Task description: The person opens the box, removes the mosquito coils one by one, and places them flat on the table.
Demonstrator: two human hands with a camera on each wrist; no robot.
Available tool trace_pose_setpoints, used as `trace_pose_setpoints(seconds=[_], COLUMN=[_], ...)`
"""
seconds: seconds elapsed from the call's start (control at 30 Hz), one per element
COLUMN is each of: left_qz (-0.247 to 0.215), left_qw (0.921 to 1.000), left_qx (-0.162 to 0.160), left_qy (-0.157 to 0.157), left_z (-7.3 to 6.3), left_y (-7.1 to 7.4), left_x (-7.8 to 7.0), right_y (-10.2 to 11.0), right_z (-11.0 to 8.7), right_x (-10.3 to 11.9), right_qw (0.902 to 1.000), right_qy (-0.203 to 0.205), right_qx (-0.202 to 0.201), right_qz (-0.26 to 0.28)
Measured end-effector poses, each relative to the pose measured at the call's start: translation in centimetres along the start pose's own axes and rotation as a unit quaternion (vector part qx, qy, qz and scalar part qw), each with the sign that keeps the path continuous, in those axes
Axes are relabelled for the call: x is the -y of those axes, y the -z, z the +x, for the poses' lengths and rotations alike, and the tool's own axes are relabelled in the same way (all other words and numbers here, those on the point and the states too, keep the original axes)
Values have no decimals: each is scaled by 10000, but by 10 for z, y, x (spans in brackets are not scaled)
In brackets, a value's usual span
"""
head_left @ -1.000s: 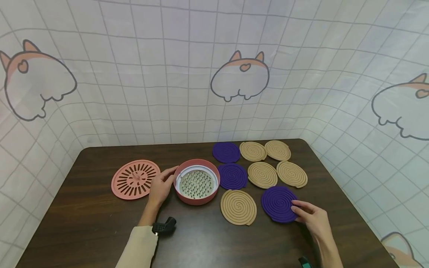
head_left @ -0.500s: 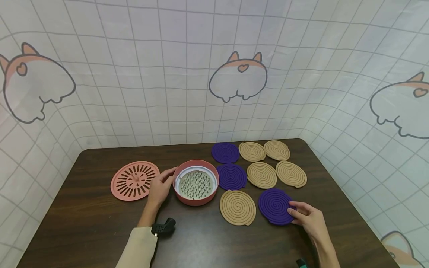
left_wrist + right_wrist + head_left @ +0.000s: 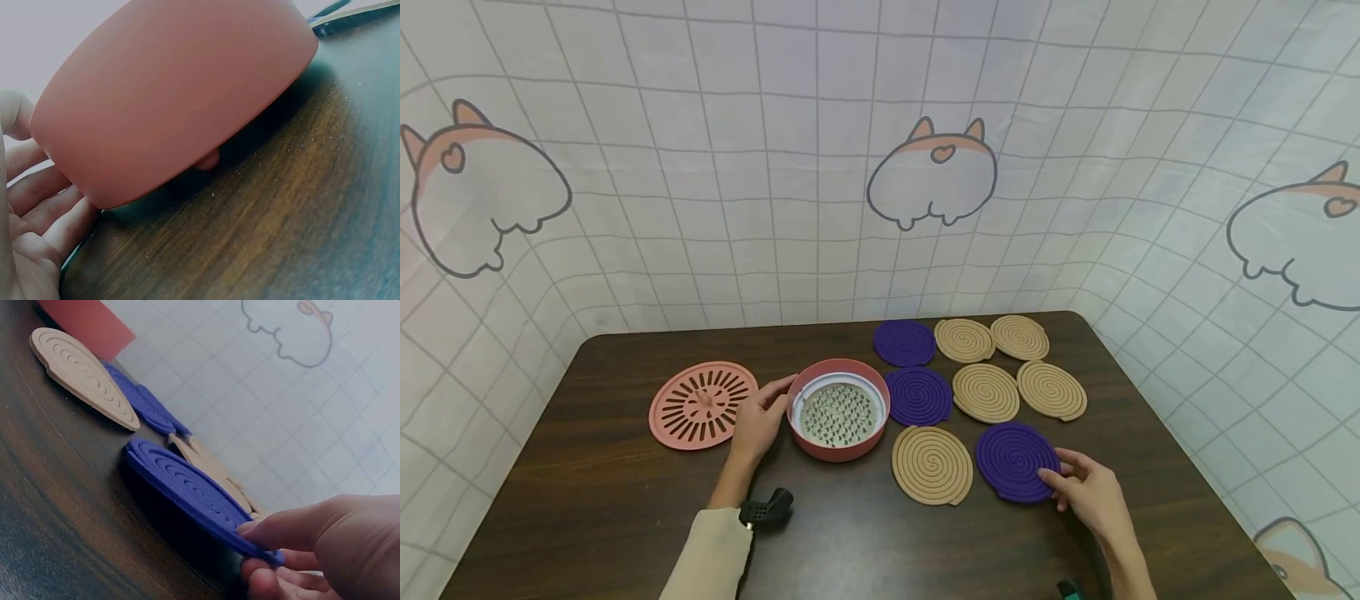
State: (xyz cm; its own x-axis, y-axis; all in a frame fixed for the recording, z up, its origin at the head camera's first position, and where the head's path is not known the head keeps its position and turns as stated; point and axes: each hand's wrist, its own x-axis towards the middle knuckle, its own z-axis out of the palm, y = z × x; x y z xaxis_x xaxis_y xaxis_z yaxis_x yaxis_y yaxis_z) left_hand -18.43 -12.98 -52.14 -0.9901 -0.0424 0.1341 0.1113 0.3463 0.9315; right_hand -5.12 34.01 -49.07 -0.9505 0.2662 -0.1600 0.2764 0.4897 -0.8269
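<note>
My left hand (image 3: pixel 758 423) grips the side of a round pink mosquito coil holder (image 3: pixel 837 454), thumb at the rim and fingers against the wall. Inside its white ring lies a grey plate with many small raised points. At the right, my right hand (image 3: pixel 1093 492) pinches the edge of a purple mosquito coil (image 3: pixel 1015 458). In the right wrist view the thumb lies on top of this purple coil (image 3: pixel 187 487) and the fingers are under its edge. A tan coil (image 3: pixel 932 465) lies just to its left.
A pink slotted lid (image 3: pixel 703 404) lies left of the left hand. Beyond the hands, more purple coils (image 3: pixel 919 395) and several tan coils (image 3: pixel 987 392) lie flat on the dark wooden table (image 3: pixel 610 500). A white tiled-pattern curtain (image 3: pixel 737 225) hangs behind the table.
The right hand has moved slightly left with the purple coil, closer to the tan one, and its fingers have shifted on the edge. The left hand and holder have stayed put.
</note>
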Motion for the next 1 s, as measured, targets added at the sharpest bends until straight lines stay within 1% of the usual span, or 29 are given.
trace_pose_setpoints(seconds=[0.13,0.3,0.5,0.6,0.67,0.8,0.9,1.0], left_qz=[1,25,106,168,196,184,-17,-209], left_qw=[10000,10000,9999,9998,9996,9992,9977,9938], left_qx=[-35,-71,-95,-124,-175,-326,-575,-905], left_qy=[-12,-11,-26,-32,-50,-166,-346,-616], left_z=[0,0,1,1,1,0,0,0], left_y=[0,0,-1,-1,-1,-3,-6,-9], left_x=[0,1,2,4,5,6,6,6], right_y=[-3,-5,-4,-4,-5,-7,-10,-15], right_z=[1,3,6,7,8,10,13,17], right_x=[0,1,4,8,12,20,27,36], right_qw=[9991,9953,9910,9897,9896,9898,9890,9880], right_qy=[53,182,352,472,477,560,685,851], right_qx=[-58,-140,-159,-301,-424,-630,-768,-875], right_qz=[-411,-937,-1278,-1316,-1289,-1152,-1060,-942])
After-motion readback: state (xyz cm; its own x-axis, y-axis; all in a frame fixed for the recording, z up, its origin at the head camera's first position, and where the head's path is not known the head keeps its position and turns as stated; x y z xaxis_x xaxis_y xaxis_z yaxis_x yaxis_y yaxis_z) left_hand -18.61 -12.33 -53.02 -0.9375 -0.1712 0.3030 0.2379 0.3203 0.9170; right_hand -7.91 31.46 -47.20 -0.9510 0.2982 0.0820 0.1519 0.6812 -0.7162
